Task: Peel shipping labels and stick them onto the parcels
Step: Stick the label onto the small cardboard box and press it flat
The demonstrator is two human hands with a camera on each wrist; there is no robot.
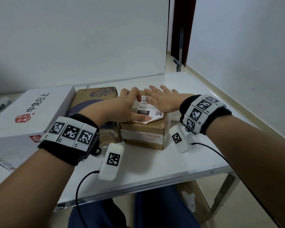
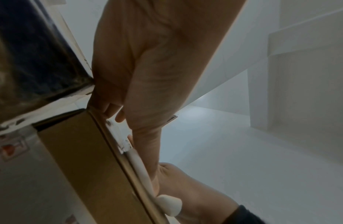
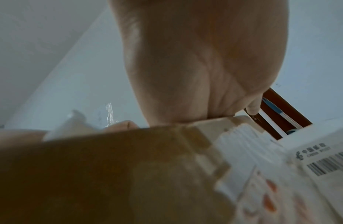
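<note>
A small brown parcel (image 1: pixel 145 134) stands at the table's middle with a white shipping label (image 1: pixel 146 112) on its top, printed "15H" with a QR code. My left hand (image 1: pixel 128 107) lies on the label's left side. Its thumb presses the near edge and its arched fingers touch the far edge. My right hand (image 1: pixel 160 99) lies flat with straight fingers on the label's right and far part. The label's near corner (image 1: pixel 154 120) curls up off the cardboard. The left wrist view shows the parcel (image 2: pixel 86 159) side-on under my left hand (image 2: pixel 147 75). My right palm (image 3: pixel 195 68) rests on the parcel's top edge (image 3: pixel 90 166).
A second brown parcel (image 1: pixel 95 99) with a cartoon print stands just left, touching the first. A large white box (image 1: pixel 23 116) lies further left. A stack of barcode labels (image 3: pixel 320 163) sits right of the parcel. The table's near edge (image 1: pixel 155 180) is close; a carton (image 1: pixel 192 199) stands underneath.
</note>
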